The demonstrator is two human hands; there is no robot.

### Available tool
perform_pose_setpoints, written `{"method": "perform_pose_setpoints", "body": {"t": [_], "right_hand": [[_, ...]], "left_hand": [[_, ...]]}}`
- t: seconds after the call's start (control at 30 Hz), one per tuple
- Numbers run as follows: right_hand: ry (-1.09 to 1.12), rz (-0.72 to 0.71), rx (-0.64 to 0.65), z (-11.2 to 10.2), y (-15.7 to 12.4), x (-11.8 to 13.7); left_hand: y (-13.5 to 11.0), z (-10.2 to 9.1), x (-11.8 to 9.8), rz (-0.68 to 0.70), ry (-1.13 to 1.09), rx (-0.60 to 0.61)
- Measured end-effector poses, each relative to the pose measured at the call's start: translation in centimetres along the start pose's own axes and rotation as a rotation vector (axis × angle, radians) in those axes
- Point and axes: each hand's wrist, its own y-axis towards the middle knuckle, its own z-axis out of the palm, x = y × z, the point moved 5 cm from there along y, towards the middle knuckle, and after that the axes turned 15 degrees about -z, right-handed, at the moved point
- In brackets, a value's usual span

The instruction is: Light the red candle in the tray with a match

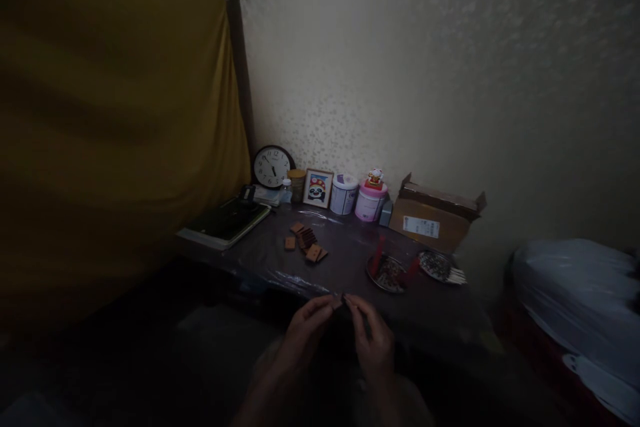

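Observation:
The room is dim. My left hand [307, 330] and my right hand [373, 337] meet at the near edge of a dark, plastic-covered table [345, 240]. Their fingertips pinch together on a tiny dark item [343, 298] that is too small to name. Beyond the hands lies a cluster of small brown square tiles [306, 240]. To the right sit two shallow dishes [387, 273] [436, 265] holding small mixed bits, with red pieces beside the nearer one and pale sticks by the farther one.
Along the wall stand a round clock [273, 166], a framed panda picture [318, 188], a white tub [344, 194], a pink tub [371, 200] and an open cardboard box [434, 213]. A book [226, 222] lies at the left. A yellow curtain [110, 120] hangs left; a plastic bag [575, 300] sits right.

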Motion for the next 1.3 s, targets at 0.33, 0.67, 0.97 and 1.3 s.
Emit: {"method": "perform_pose_setpoints", "body": {"t": [0.33, 0.67, 0.97, 1.3], "right_hand": [[-0.005, -0.020, -0.008, -0.1, 0.3, 0.2], [0.011, -0.007, -0.007, -0.2, 0.3, 0.2], [-0.030, -0.076, -0.104, -0.6, 0.9, 0.9], [-0.103, -0.004, -0.092, -1.7, 1.0, 0.6]], "left_hand": [[-0.1, 0.0, -0.1, -0.021, 0.005, -0.038], [-0.3, 0.2, -0.3, 0.000, 0.015, -0.079], [-0.2, 0.8, -0.4, 0.027, -0.008, 0.010], [0.0, 0.9, -0.2, 0.022, -0.003, -0.011]]}}
